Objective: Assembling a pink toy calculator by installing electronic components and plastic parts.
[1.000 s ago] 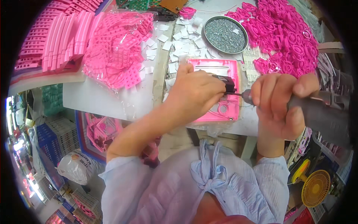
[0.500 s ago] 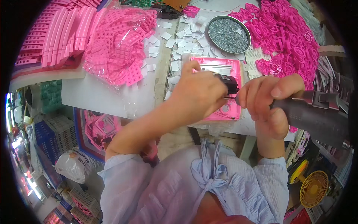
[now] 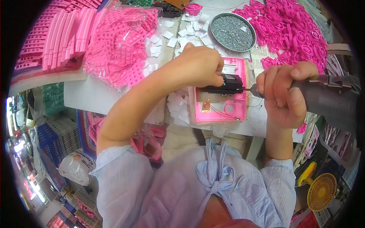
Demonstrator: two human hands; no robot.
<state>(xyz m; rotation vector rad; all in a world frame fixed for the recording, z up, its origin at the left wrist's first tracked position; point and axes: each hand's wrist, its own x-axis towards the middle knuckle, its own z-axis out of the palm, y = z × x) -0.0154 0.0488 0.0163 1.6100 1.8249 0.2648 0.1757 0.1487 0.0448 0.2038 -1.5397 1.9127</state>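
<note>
A pink plastic casing lies on the table in front of me, with a silver strip, thin wires and a small copper-coloured piece inside. Across it sits a black box-shaped module. My left hand is closed at the module's left end, thumb and forefinger against it; the other fingers are curled and partly hidden. In my right hand is a dark electric screwdriver, held sideways. Its thin bit points left and reaches the module's right end; I cannot tell whether a screw is on the tip.
A round tin of small screws stands beyond the casing. Pink ring-shaped parts are heaped at far right. White paper pieces lie scattered about. A bag of pink grid parts and stacked pink strips occupy the left. A yellow fan stands lower right.
My left hand has moved up and left, uncovering more of the casing and module. My right hand has shifted right with the screwdriver, whose bit now meets the module's end from the side.
</note>
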